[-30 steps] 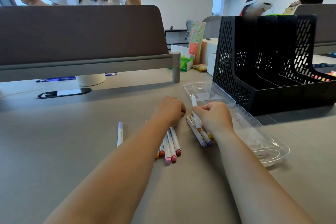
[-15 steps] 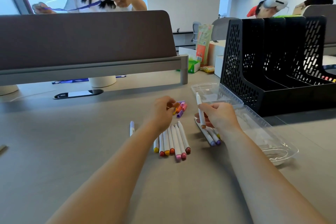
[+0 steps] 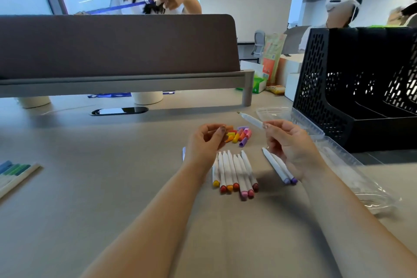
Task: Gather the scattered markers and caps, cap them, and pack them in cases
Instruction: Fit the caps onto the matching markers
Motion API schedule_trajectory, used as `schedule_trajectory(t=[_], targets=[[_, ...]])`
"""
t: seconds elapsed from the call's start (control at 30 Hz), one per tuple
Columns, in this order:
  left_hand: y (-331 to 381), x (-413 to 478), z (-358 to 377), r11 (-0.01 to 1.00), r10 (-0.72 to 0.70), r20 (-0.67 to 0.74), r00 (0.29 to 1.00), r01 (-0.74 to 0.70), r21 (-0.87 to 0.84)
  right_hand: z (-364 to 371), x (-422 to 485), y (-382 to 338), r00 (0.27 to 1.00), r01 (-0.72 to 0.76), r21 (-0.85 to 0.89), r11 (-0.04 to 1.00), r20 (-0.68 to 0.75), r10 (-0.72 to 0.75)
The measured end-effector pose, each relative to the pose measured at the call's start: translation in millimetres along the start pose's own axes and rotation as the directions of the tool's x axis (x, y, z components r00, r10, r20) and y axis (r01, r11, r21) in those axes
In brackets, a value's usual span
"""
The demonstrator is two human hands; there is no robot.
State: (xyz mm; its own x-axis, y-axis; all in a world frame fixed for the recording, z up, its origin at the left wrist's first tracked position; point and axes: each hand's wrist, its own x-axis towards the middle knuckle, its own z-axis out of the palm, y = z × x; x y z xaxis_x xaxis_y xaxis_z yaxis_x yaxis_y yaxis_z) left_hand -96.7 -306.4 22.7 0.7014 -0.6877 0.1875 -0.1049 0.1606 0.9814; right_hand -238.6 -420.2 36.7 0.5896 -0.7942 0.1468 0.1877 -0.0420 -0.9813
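In the head view, the right hand [image 3: 291, 144] pinches a thin white marker [image 3: 250, 118] between its thumb and fingertips. The marker is round and smooth. Its bare tip sticks out past the fingers, away and to the left, up off the table [image 3: 94, 187].

The left hand [image 3: 206, 140] has its fingers curled in, with the thumb close to the fingertips. I cannot tell if they pinch anything.

Just past the left fingertips is a little pile of short caps [image 3: 239, 134] in orange, yellow, pink and purple. Below both hands, nearer the person, a row of white markers [image 3: 234, 171] lies side by side with colored ends. Two more markers with purple ends [image 3: 278, 168] lie under the right hand.

The table is flat, grey and smooth, with lots of bare room to the left of the left hand.

To the right of the right fingers lies a clear plastic case [image 3: 338, 160], long, shiny and open. Beyond it stands a black rack [image 3: 316, 88] full of small holes. Far left, at the picture's edge, blue and green markers sit in another case [image 3: 20, 175].
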Motion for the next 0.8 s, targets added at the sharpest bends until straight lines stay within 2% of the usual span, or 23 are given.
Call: schedule_trajectory(t=[0.07,0.27,0.67,0.8], targets=[[0,1,-2,0.999,-0.012,-0.011,1.000,0.012,-0.030,-1,-1,-1,0.999,-0.010,0.029,1.000,0.031,0.009],[2,1,-5,0.998,0.030,-0.017,0.999,-0.031,-0.057,4,-4,-5,0.996,-0.012,-0.031,0.999,0.093,0.015],[1,-2,-1,0.994,0.111,-0.002,0.994,-0.111,-0.003,12,-8,-2,0.991,0.024,-0.170,0.985,0.132,-0.001],[0,-2,0,0.994,0.109,-0.036,0.993,-0.108,0.008,16,-8,2,0.990,0.028,-0.158,0.987,0.139,-0.006]])
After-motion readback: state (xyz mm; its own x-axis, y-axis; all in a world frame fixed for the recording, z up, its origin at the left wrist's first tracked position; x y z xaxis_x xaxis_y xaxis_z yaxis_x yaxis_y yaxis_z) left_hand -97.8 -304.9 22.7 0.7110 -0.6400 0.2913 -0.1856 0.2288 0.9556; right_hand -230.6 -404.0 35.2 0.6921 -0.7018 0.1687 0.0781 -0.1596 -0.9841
